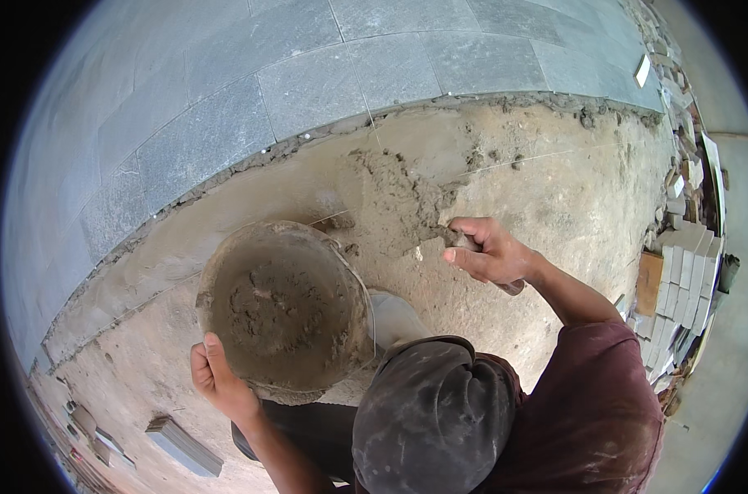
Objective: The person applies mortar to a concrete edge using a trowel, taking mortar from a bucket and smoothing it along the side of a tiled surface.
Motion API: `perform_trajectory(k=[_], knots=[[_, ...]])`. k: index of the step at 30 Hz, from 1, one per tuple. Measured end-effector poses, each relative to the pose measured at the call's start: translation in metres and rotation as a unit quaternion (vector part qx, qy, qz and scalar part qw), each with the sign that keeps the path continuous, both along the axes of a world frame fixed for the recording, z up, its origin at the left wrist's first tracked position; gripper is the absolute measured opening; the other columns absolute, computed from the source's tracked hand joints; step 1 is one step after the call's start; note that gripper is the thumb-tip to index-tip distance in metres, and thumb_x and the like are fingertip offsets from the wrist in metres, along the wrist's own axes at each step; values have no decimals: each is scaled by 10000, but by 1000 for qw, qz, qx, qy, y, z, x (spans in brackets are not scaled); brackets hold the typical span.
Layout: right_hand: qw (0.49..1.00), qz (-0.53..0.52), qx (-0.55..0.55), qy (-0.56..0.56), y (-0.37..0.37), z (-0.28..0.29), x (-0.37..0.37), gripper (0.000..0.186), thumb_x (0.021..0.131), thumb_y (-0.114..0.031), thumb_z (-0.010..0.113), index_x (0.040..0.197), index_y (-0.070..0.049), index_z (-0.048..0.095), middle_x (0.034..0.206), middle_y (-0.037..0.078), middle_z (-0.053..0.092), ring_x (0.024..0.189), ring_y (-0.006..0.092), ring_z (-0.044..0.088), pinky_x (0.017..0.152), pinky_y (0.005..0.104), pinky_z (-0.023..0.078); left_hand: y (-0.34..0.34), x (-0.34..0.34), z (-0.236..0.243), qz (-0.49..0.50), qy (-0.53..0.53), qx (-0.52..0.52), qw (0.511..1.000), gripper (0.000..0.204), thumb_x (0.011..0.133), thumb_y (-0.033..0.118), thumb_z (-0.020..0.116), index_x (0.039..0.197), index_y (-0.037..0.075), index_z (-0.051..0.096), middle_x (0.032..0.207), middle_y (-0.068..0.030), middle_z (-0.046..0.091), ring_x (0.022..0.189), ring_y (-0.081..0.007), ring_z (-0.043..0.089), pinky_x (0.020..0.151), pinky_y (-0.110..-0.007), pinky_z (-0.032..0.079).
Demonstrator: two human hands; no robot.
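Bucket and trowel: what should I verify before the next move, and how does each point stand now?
1. Left hand grips the bucket rim: ok.
2. Bucket has material in it: ok, clumps lie inside.
3. Right hand closed on the trowel handle: ok.
4. Trowel blade seated in the mortar heap: cannot tell, blade mostly hidden.
5. Mortar spread evenly beside the laid tiles: not ok, it lies heaped.
6. Stacked tiles within reach: cannot tell.
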State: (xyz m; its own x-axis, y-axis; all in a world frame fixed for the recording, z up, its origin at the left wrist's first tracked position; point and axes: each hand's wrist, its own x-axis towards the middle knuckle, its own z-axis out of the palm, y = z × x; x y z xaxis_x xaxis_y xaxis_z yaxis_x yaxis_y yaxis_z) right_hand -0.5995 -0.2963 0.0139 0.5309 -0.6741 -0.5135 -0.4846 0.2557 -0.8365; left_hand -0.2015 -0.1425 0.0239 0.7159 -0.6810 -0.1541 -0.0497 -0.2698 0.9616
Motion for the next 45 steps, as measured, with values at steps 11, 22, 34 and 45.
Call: perform_trajectory(k=[11,22,34,45], knots=[[845,-69,-356,393,-52,-47,-122,300,1004,-325,686,1035,-49,571,715,114,648,601,234,660,563,376,522,-2,9,-1,-14,-1,7,1000,419,1073,223,601,721,113,403,671,58,462,660,-36,355,586,-232,328],[755,-52,-469,456,-45,-47,-124,268,1023,-350,621,1120,-106,570,876,151,717,736,375,722,656,470,592,-5,7,3,-5,2,20,1000,417,1078,217,598,722,107,412,672,69,435,664,-34,325,591,-225,300],[791,-17,-365,492,-48,-49,-96,290,1046,-382,567,1128,-103,557,940,210,726,810,444,713,689,535,572,-1,9,-1,-9,8,10,1000,433,1077,220,609,718,105,397,674,71,420,666,-34,307,587,-228,279],[778,-52,-376,501,-46,-69,-114,312,1038,-396,584,1121,-97,557,979,212,727,816,451,708,689,544,566,-6,5,1,-8,15,3,1000,415,1080,198,598,727,111,398,667,80,401,664,-27,299,574,-232,265]])
